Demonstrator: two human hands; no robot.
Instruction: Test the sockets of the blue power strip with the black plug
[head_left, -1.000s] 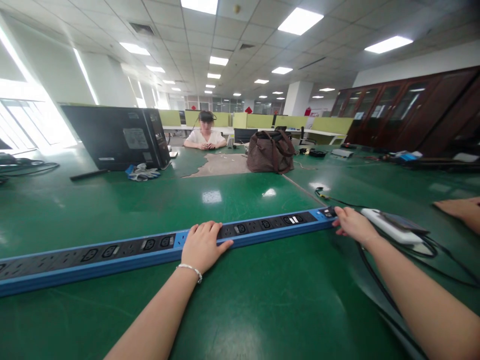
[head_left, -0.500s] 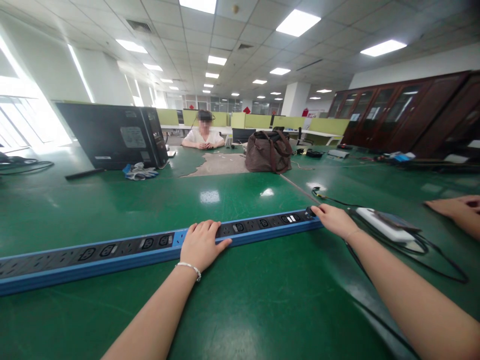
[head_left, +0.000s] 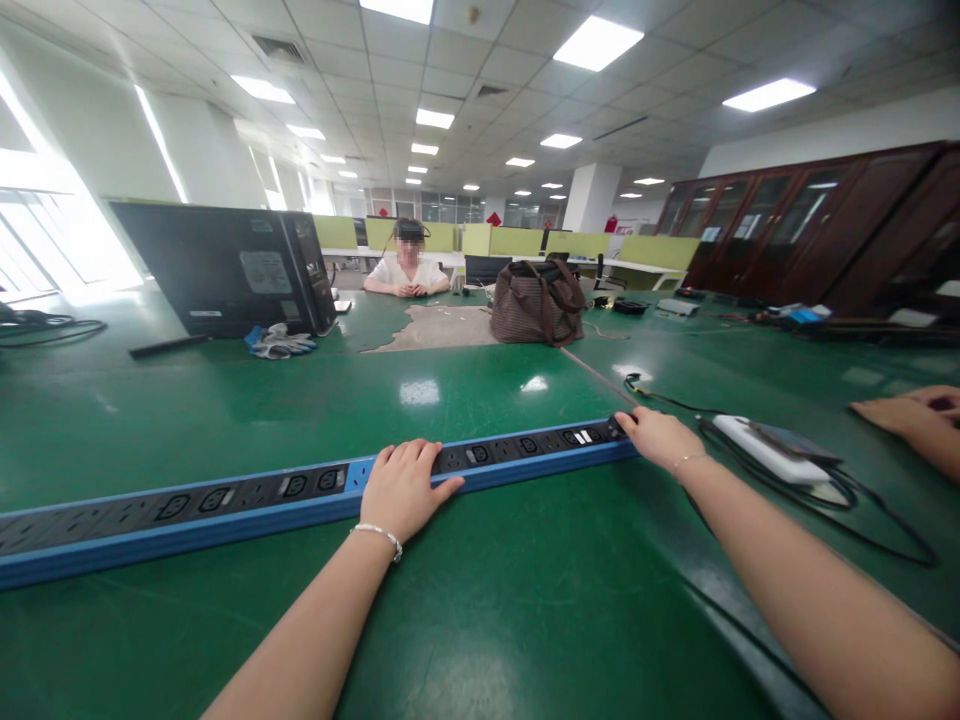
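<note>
A long blue-and-black power strip [head_left: 247, 497] lies across the green table, with rows of sockets facing up. Across its middle, my left hand [head_left: 405, 492] holds it from above, fingers over the far edge and thumb along the near side. My right hand [head_left: 660, 438] is at the strip's right end, thumb and fingers pinching a small black plug [head_left: 616, 426]. The plug sits against the last socket; how deep it is cannot be seen. A black cord [head_left: 750, 640] runs below my right forearm towards the bottom edge.
At right lie a white adapter box [head_left: 769, 450] and coiled black cable, near another person's hands [head_left: 907, 412]. A brown bag [head_left: 536, 305], work gloves [head_left: 279, 342] and a black computer case [head_left: 225, 270] stand farther back. Someone sits at the far side [head_left: 406, 270].
My right hand has shifted slightly left and tilted, with the plug closer to the strip. The cord below the right forearm has moved a little. My left hand stays in place.
</note>
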